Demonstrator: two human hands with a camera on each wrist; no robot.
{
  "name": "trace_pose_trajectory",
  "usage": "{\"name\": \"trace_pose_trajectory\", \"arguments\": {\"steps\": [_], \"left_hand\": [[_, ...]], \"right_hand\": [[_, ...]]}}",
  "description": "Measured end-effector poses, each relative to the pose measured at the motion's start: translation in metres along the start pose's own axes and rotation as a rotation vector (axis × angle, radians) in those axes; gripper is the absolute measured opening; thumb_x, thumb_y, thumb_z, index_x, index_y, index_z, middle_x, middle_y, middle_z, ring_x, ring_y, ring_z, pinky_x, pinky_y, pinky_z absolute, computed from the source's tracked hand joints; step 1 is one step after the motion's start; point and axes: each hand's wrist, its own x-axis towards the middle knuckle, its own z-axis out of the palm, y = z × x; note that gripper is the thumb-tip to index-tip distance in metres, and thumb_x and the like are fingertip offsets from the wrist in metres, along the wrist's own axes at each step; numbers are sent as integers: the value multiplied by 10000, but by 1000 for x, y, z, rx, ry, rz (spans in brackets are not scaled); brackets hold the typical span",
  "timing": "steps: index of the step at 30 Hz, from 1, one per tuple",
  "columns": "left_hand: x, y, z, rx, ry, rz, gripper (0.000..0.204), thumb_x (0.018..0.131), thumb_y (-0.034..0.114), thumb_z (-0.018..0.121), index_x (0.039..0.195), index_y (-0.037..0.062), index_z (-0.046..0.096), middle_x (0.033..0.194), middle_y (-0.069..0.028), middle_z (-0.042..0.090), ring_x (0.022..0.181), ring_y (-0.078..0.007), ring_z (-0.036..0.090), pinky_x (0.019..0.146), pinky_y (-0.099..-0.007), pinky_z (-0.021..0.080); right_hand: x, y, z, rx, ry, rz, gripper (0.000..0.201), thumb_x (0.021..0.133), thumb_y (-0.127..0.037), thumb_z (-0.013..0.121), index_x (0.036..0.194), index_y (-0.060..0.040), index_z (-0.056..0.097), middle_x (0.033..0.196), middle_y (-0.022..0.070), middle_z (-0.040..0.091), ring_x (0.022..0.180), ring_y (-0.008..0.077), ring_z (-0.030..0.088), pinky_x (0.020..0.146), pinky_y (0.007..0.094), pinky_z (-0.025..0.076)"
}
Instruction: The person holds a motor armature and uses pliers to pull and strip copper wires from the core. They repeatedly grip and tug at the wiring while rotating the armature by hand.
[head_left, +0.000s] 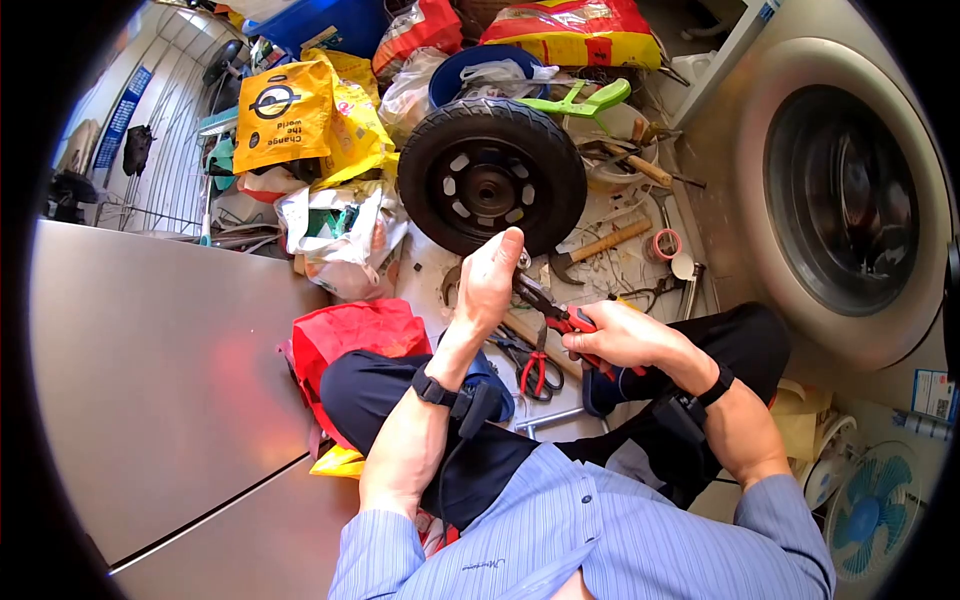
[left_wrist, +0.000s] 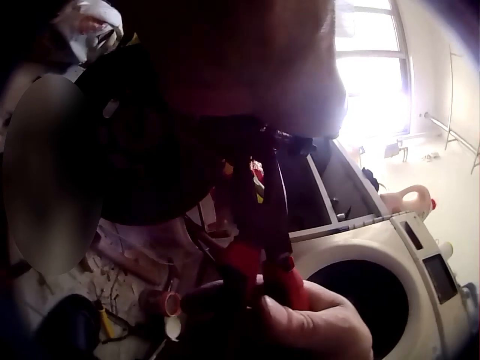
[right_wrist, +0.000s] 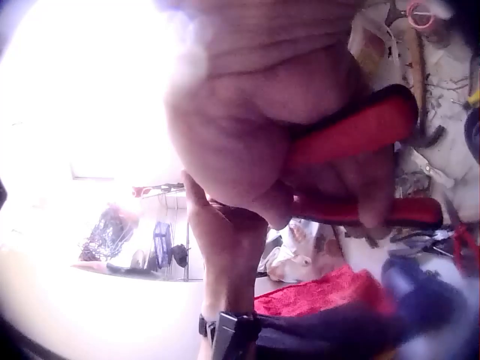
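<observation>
My right hand (head_left: 632, 335) grips the red handles of a pair of pliers (head_left: 540, 297), whose dark jaws point up and left toward my left hand. In the right wrist view the fingers wrap round the red handles (right_wrist: 352, 133), which stand apart. My left hand (head_left: 487, 280) is curled at the jaw end, thumb up, holding a small metal piece (head_left: 524, 259) there; the fingers hide most of it. Just beyond the hands, a black wheel with a tyre (head_left: 487, 196) stands leaning, its hub side facing me.
A claw hammer (head_left: 610, 240), a roll of tape (head_left: 666, 244) and red-handled pliers (head_left: 537, 368) lie on the littered floor. A washing machine (head_left: 850, 200) stands at right, a silver panel (head_left: 180, 380) at left. Bags (head_left: 285, 115) and a blue bucket (head_left: 455, 72) crowd the back.
</observation>
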Motion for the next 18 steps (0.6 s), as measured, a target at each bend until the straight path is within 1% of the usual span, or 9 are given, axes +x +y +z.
{"name": "trace_pose_trajectory", "arguments": {"steps": [2, 4, 6, 7, 11, 14, 16, 17, 18], "left_hand": [[-1, -3, 3, 14, -49, 54, 596, 1077, 551, 494, 859, -2, 512, 746, -10, 439, 748, -136, 381, 673, -321, 378], [-3, -1, 5, 8, -50, 75, 593, 1082, 551, 480, 871, -1, 518, 744, -27, 431, 744, -141, 377, 665, -325, 378], [-5, 1, 3, 48, -75, 121, 600, 1088, 550, 463, 865, -6, 509, 733, -49, 414, 735, -155, 370, 658, -339, 383], [-4, -3, 1, 141, -113, 140, 583, 1110, 522, 410, 912, 7, 598, 744, -30, 524, 729, -130, 470, 689, -316, 418], [-7, -4, 0, 165, -171, 213, 573, 1110, 515, 415, 911, 4, 584, 736, -43, 507, 724, -137, 466, 694, -317, 420], [-9, -8, -1, 169, -182, 284, 510, 1086, 462, 488, 894, 0, 582, 729, -51, 505, 715, -138, 471, 677, -317, 425], [-11, 4, -1, 248, -232, 244, 440, 1011, 417, 614, 870, 1, 581, 721, -40, 511, 704, -124, 478, 649, -311, 432], [-12, 10, -2, 262, -239, 189, 366, 892, 330, 767, 849, 13, 590, 699, -14, 517, 670, -93, 474, 598, -292, 428], [-13, 9, 0, 260, -240, 190, 366, 892, 330, 767, 849, 13, 590, 699, -14, 517, 670, -93, 474, 598, -292, 428]], "right_hand": [[5, 11, 3, -16, 20, -23, 332, 994, -310, 669, 961, 17, 630, 739, 101, 676, 696, 196, 648, 673, 395, 500], [5, 14, 4, -29, 40, -44, 334, 998, -311, 669, 945, 16, 629, 733, 93, 671, 700, 186, 637, 675, 392, 497], [2, 11, 2, 22, -4, 6, 318, 1002, -298, 669, 946, 12, 626, 714, 70, 651, 702, 172, 613, 677, 379, 491], [4, 18, 6, 60, 1, -36, 284, 1007, -275, 665, 951, 1, 627, 692, 48, 624, 671, 156, 589, 643, 363, 476], [6, 33, 17, 155, -37, -58, 272, 1022, -272, 655, 951, -12, 622, 673, 27, 598, 624, 142, 550, 591, 351, 439], [7, 40, 29, 274, -62, -7, 282, 1026, -285, 657, 956, -12, 650, 659, 9, 569, 589, 128, 488, 556, 339, 395], [15, 49, 41, 395, -3, 45, 296, 1025, -304, 660, 982, -12, 688, 647, -2, 546, 585, 109, 434, 543, 327, 360], [14, 54, 41, 297, 17, 78, 302, 1015, -313, 670, 1020, -13, 709, 683, 19, 578, 635, 119, 471, 591, 332, 411], [10, 48, 42, 296, 19, 79, 302, 1015, -313, 670, 1020, -13, 709, 683, 19, 578, 635, 119, 471, 591, 332, 411]]}}
